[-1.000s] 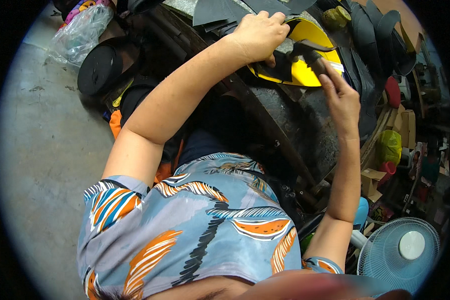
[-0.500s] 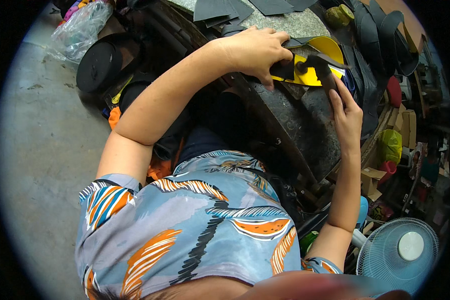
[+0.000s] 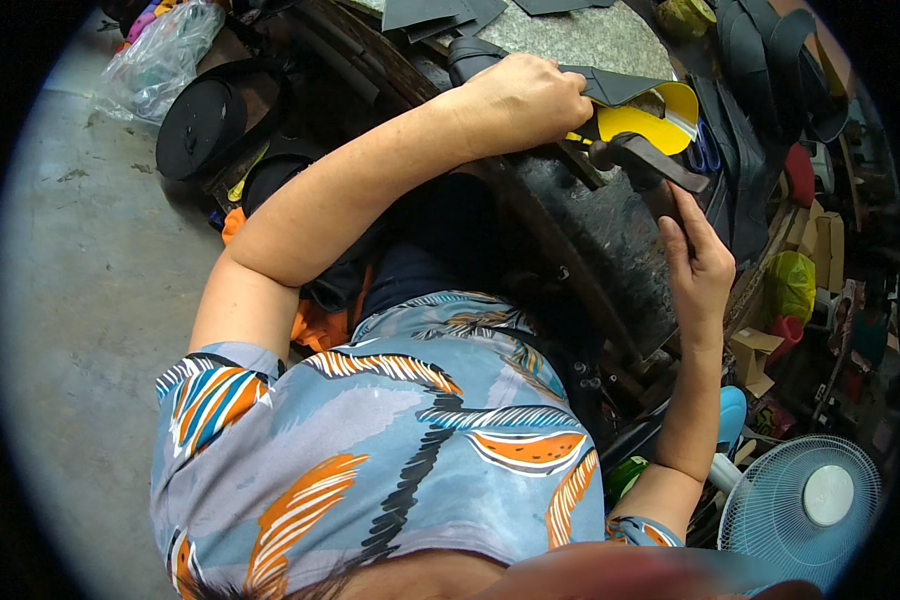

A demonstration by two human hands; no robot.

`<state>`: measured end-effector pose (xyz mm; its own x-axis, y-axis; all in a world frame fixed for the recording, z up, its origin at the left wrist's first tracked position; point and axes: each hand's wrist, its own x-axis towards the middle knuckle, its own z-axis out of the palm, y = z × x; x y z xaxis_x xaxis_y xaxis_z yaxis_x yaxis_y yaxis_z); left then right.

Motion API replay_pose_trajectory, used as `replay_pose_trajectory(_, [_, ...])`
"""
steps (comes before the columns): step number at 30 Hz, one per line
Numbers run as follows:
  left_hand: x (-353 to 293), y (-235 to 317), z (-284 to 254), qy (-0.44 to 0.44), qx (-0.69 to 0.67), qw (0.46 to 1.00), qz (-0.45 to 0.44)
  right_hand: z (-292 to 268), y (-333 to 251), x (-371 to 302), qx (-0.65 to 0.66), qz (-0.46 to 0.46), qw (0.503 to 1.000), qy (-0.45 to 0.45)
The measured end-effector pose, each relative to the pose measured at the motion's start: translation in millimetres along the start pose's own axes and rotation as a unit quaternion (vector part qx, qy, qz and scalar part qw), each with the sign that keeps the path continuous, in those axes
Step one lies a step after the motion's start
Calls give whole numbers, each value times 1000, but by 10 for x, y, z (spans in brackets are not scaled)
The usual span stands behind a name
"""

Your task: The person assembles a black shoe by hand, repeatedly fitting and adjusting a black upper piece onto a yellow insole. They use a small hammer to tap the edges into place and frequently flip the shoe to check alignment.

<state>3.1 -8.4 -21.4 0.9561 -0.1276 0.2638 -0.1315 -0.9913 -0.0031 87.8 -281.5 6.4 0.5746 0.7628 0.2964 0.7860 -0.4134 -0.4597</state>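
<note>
My right hand (image 3: 702, 265) grips a hammer (image 3: 642, 152) by its dark handle, its fingers wrapped around it. The dark metal head is raised over the bench and tilted, beside a curled strip (image 3: 680, 105) that is yellow on one face and black on the other. My left hand (image 3: 535, 98) is closed at the left end of this strip, knuckles up; its fingertips are partly hidden. The strip bends up in a loop to the right of that hand, above the dark, worn bench top (image 3: 620, 255).
Black flat pieces (image 3: 435, 15) lie on a grey stone slab (image 3: 595, 40) at the back. More black strips (image 3: 745, 160) hang at the right. A fan (image 3: 800, 510) stands lower right; a black roll (image 3: 200, 125) and clear plastic bag (image 3: 165, 50) are at the left.
My left hand has gone from spread fingers to a closed grip on the strip. The hammer has moved slightly down and right, away from the strip, and its head has turned.
</note>
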Motion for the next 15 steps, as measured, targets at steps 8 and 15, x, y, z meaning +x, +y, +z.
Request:
replay_pose_trajectory(8, [21,-52,-94,18,-4,999,38,181,-71,48,-45,-28,999,-8])
replay_pose_trajectory(15, [108,-81,1,93,-8,996,-9,241,-35,35,-31,-15,999,-10])
